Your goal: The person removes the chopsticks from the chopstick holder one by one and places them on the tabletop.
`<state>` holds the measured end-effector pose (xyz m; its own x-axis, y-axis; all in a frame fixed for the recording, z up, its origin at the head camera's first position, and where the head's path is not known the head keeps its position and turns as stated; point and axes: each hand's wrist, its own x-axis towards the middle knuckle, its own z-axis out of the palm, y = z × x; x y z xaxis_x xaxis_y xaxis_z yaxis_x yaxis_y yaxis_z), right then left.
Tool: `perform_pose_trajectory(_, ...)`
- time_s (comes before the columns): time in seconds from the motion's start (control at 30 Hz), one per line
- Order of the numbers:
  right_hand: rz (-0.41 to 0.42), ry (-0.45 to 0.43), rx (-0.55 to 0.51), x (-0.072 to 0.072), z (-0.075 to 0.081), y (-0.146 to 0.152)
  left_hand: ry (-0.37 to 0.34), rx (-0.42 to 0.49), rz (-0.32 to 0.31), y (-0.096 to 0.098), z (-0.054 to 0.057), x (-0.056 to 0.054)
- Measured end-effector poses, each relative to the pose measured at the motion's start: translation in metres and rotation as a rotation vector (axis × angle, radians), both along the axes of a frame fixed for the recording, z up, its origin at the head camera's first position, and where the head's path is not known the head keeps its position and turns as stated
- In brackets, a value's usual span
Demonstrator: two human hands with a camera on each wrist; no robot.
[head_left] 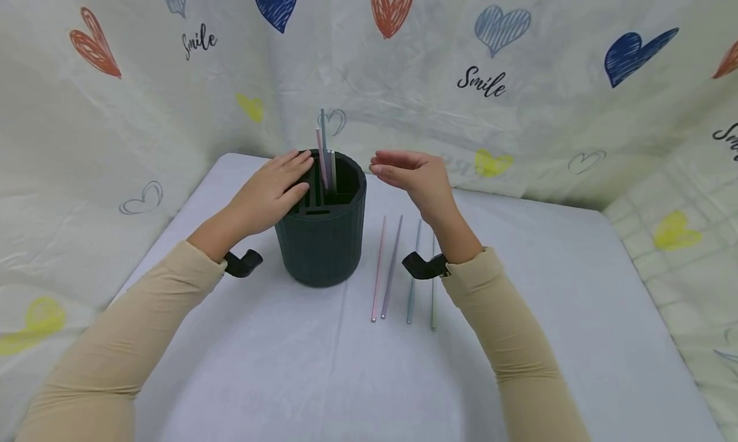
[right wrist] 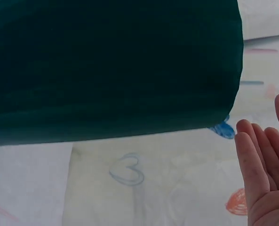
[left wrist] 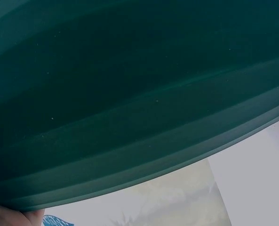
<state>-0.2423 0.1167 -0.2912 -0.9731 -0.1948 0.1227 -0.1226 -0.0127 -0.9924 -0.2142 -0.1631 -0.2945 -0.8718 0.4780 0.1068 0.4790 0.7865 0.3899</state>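
A dark green round holder [head_left: 321, 256] with slots and a larger compartment in its top stands on the table. My left hand [head_left: 273, 189] rests over the slotted side of its rim, fingers extended; the left wrist view shows mostly the ribbed wall [left wrist: 130, 103] and a bit of that hand [left wrist: 12, 216]. Thin coloured sticks [head_left: 319, 148] rise from the holder, pink and blue among them. Off the holder's right side, my right hand [head_left: 418, 179] hovers in the air with nothing in it. Its fingers [right wrist: 252, 162] look nearly straight in the right wrist view.
Right of the holder, several thin sticks lie roughly parallel on the white tabletop: pink [head_left: 378, 269], purple [head_left: 392, 267], blue [head_left: 411, 294] and green [head_left: 434, 301]. My right wrist and its black camera mount [head_left: 423, 266] overlap some. A heart-printed sheet [head_left: 398, 70] hangs behind the table.
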Motion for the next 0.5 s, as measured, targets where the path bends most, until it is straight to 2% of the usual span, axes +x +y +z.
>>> perform_pose_trajectory(0.2,0.088,0.088,0.045,0.007,0.005,-0.022,0.011,0.005,0.004,0.000,-0.002,-0.002)
perform_pose_trajectory(0.37,0.094,0.148,0.142,0.008,0.004,-0.038,0.015,0.016,0.012,-0.001,-0.003,-0.002)
perform_pose_trajectory(0.5,0.085,0.183,0.150,0.010,0.001,-0.047,0.012,0.018,0.004,0.000,-0.003,-0.003)
